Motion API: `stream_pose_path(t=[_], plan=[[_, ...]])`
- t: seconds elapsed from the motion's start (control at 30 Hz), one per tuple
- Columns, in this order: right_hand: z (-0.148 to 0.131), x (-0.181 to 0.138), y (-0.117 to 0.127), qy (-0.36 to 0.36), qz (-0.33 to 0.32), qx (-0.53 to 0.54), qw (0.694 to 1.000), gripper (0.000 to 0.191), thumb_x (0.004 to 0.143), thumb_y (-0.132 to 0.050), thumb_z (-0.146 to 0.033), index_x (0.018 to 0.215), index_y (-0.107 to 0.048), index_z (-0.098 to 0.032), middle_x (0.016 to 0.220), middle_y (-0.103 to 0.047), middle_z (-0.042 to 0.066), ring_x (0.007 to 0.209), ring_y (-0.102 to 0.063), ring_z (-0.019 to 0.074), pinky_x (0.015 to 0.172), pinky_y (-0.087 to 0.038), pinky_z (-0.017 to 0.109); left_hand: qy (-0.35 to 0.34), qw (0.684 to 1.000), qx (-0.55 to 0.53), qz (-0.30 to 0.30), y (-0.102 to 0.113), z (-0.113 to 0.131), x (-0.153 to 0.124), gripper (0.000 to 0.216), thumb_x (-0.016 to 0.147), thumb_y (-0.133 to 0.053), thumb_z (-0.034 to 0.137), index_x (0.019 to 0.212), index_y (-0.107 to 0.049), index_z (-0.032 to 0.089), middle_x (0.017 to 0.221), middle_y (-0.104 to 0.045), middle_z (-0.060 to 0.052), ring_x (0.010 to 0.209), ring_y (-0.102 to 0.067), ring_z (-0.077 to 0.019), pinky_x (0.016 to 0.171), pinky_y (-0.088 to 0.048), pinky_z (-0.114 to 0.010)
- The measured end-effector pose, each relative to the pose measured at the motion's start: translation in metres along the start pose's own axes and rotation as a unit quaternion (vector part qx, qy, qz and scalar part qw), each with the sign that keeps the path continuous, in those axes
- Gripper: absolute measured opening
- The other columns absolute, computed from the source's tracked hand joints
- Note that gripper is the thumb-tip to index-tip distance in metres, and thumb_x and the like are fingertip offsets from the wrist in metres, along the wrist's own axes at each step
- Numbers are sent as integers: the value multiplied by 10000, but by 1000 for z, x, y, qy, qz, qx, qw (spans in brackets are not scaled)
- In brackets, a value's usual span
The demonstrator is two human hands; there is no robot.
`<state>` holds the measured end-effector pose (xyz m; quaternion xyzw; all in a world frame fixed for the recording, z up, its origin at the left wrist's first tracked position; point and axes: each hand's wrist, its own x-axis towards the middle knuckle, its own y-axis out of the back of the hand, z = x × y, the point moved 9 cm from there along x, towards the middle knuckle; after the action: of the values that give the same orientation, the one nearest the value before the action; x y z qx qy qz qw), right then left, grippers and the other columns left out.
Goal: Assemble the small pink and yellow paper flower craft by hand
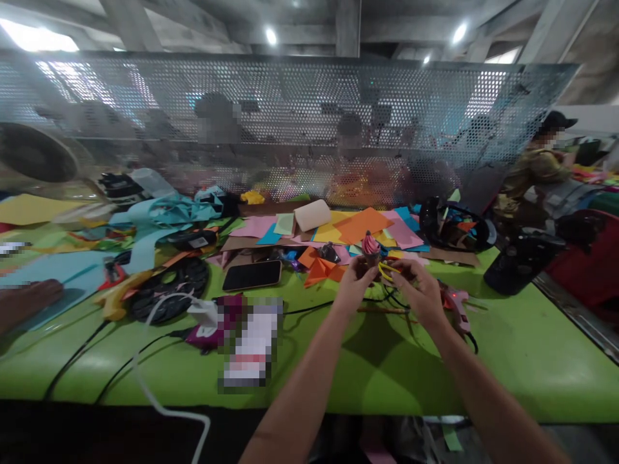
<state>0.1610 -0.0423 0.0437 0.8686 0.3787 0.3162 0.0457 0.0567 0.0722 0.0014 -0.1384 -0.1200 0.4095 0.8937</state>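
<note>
Both my hands are raised together over the green table (507, 361), a little right of centre. My left hand (356, 278) pinches a small pink paper craft piece (371, 246) that stands up above my fingers. My right hand (416, 287) is closed around a yellow-handled tool (387, 269), possibly scissors, right beside the pink piece. A thin wooden stick (382, 310) lies on the table just below my hands. Orange folded paper (323, 270) lies just to the left of my left hand.
Coloured paper sheets (360, 225) are heaped behind my hands. A phone (252, 275), a black reel (170, 290), cables and a white charger (203, 312) lie left. A pink glue gun (457, 309) is right. A perforated metal screen (309, 122) closes the back; people sit beyond.
</note>
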Motion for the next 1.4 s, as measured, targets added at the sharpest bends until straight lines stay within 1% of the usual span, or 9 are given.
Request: stream_pose_path(t=[0.13,0.27,0.47,0.6,0.73,0.93,1.1,1.27,1.4], plan=[[13,1,-10,-54,-43,51,996,390,802,-696,-415,1115,-624,-196,1043,-689,82,947,-644,231,794,-525,357,-50,998,24,6,-3,8,0,272,654,-791,291,817,-608,173,741,-635,17,692,-560,-106,675,-427,-217],[20,1,-16,-83,-62,75,992,476,766,-726,-445,1145,-607,-185,1071,-683,96,948,-646,236,791,-533,364,-55,998,21,5,-8,11,-3,211,622,-780,200,742,-608,172,709,-618,24,690,-531,-107,683,-416,-212],[21,1,-17,-76,-44,78,993,460,739,-745,-411,1123,-629,-185,1017,-701,80,891,-639,230,781,-515,357,-52,999,12,-13,-13,8,-4,229,562,-776,131,698,-598,178,681,-602,32,665,-514,-107,623,-396,-196],[24,3,-14,-107,-25,89,990,439,699,-765,-382,1070,-639,-183,960,-703,58,817,-625,211,754,-505,339,-28,999,37,-16,-14,0,-3,207,567,-762,97,695,-619,175,690,-610,26,655,-520,-104,594,-384,-191],[21,6,-9,-117,-4,113,987,396,677,-777,-369,1009,-640,-203,926,-696,35,813,-618,202,775,-507,337,-17,998,56,-14,-10,0,0,271,547,-806,125,765,-656,182,752,-652,9,711,-578,-123,637,-426,-208],[22,8,-15,-159,-28,249,955,357,643,-800,-388,920,-640,-229,905,-703,23,845,-636,212,812,-534,365,-34,998,53,-30,-8,17,-5,259,741,-735,313,973,-713,200,985,-718,-45,934,-627,-174,802,-467,-248],[16,8,-20,-159,-53,270,948,352,635,-812,-392,923,-684,-234,925,-724,18,860,-649,211,854,-527,372,-33,999,36,-6,-7,19,-9,311,755,-730,393,1014,-742,222,1099,-718,-48,1046,-616,-189,869,-466,-254],[14,1,-30,-173,-98,269,942,373,657,-804,-399,986,-707,-251,1000,-736,17,958,-662,233,911,-518,395,44,997,-55,-32,-13,-1,-10,386,737,-737,480,1004,-757,202,1061,-743,-70,1000,-647,-203,850,-483,-279],[17,-2,-33,-185,-103,268,940,389,642,-823,-384,992,-722,-249,1018,-744,18,980,-663,237,945,-503,399,67,992,-97,-40,-17,-6,-11,380,706,-764,493,932,-768,188,991,-747,-60,894,-637,-165,772,-477,-246]])
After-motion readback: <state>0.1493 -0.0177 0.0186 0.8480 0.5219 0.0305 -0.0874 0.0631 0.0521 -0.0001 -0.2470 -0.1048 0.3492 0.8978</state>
